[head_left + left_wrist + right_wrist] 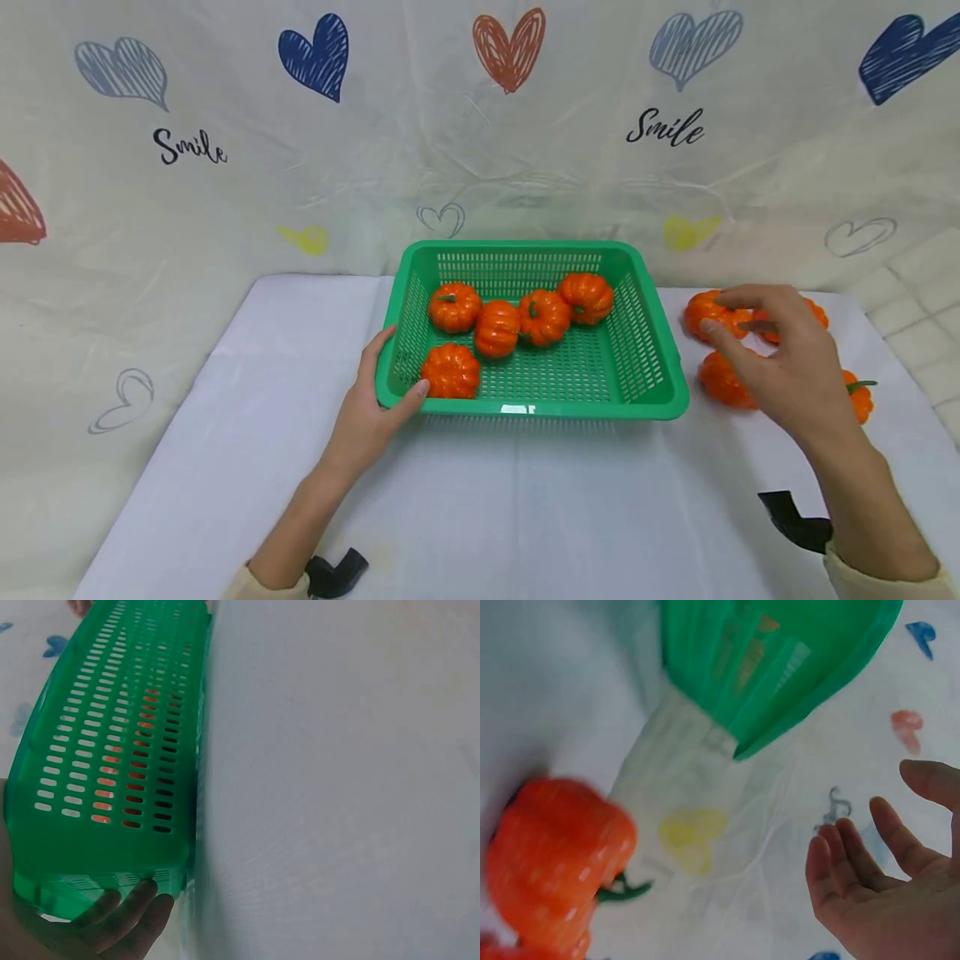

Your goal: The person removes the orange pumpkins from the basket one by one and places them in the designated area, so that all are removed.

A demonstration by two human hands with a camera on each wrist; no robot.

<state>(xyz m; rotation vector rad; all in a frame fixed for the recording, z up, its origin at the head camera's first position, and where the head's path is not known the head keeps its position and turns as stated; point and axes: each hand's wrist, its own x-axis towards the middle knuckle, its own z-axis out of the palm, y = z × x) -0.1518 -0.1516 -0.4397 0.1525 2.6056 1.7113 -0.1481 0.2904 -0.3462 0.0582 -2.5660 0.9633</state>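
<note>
My left hand (366, 427) grips the near left corner of a green plastic basket (577, 410), its thumb over the rim and its fingers along the outer end wall. In the left wrist view, the fingertips (142, 896) press against the slotted wall. Several small orange pumpkins (497, 329) lie inside the basket, mostly toward the left and back. My right hand (797, 362) hovers over more orange pumpkins (723, 379) at the basket's right, fingers parted and nothing between them. One such pumpkin (559, 859) with a green stem shows apart from the hand in the right wrist view.
A white cloth (480, 508) covers the table. Behind it hangs a pale sheet (420, 125) printed with hearts and "Smile". Black straps (797, 523) sit by both wrists. One pumpkin with a long stem (861, 398) lies at the far right, partly behind the right hand.
</note>
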